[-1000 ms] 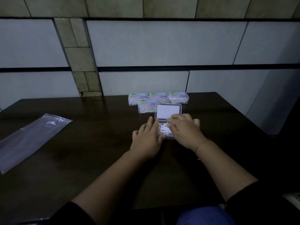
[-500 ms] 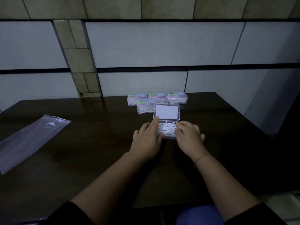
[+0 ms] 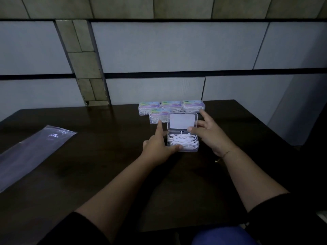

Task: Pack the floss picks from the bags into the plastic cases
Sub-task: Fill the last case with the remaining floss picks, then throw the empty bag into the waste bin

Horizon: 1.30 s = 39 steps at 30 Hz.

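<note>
- The open plastic case (image 3: 183, 142) sits on the dark table (image 3: 88, 165), filled with white floss picks (image 3: 182, 139); its lid (image 3: 182, 123) stands raised at the far side.
- The left hand (image 3: 158, 145) rests against the case's left side, fingers straight, thumb lying along its near edge, forefinger pointing away.
- The right hand (image 3: 210, 132) hovers at the case's right, fingers spread, thumb tip touching the lid's lower right corner.
- Four closed cases (image 3: 170, 108) lie just behind the open case.
- An empty plastic bag (image 3: 30, 154) lies well to its left.
</note>
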### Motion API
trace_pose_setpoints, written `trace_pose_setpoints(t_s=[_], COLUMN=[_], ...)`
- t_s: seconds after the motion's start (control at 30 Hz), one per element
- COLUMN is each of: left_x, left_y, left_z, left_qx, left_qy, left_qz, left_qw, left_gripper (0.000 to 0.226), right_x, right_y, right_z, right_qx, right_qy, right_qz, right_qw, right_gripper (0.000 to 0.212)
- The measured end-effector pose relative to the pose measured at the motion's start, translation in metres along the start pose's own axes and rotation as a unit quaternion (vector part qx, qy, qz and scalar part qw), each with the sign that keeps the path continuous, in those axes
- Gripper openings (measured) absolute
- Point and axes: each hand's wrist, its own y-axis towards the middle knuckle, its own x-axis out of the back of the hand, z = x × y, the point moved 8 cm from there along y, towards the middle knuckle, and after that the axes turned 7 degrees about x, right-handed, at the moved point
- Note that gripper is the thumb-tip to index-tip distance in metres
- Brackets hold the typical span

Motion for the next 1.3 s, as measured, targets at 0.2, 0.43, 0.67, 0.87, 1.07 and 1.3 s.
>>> trace_pose_setpoints(t_s=[0.2, 0.43, 0.67, 0.87, 1.07, 1.3], left_x=[0.002, -0.003, -0.010, -0.006, -0.025, -0.032], left_y=[-0.003, -0.011, -0.013, -0.009, 0.021, 0.053], left_z=[0.000, -0.009, -0.013, -0.034, -0.055, -0.047], left_qx=[-0.034, -0.084, -0.103, -0.176, -0.180, -0.112], left_qy=[0.012, 0.148, 0.250, 0.290, 0.269, 0.355], left_qz=[-0.036, -0.045, -0.061, -0.152, -0.114, -0.043], left_qw=[0.999, 0.984, 0.961, 0.928, 0.939, 0.927], left_gripper=[0.103, 0.063, 0.061, 0.052, 0.047, 0.060], right_x=[0.005, 0.003, 0.000, -0.024, -0.005, -0.014], right_y=[-0.022, -0.033, -0.035, -0.030, 0.013, 0.047], right_z=[0.005, 0.000, 0.001, 0.008, -0.006, -0.019], right_qx=[0.096, 0.130, 0.118, 0.221, 0.114, 0.034], right_qy=[-0.220, -0.348, -0.403, -0.561, -0.563, -0.584], right_qz=[0.024, -0.002, -0.004, 0.018, -0.033, 0.007], right_qw=[0.970, 0.929, 0.907, 0.798, 0.818, 0.811], right_gripper=[0.045, 0.033, 0.034, 0.038, 0.043, 0.059])
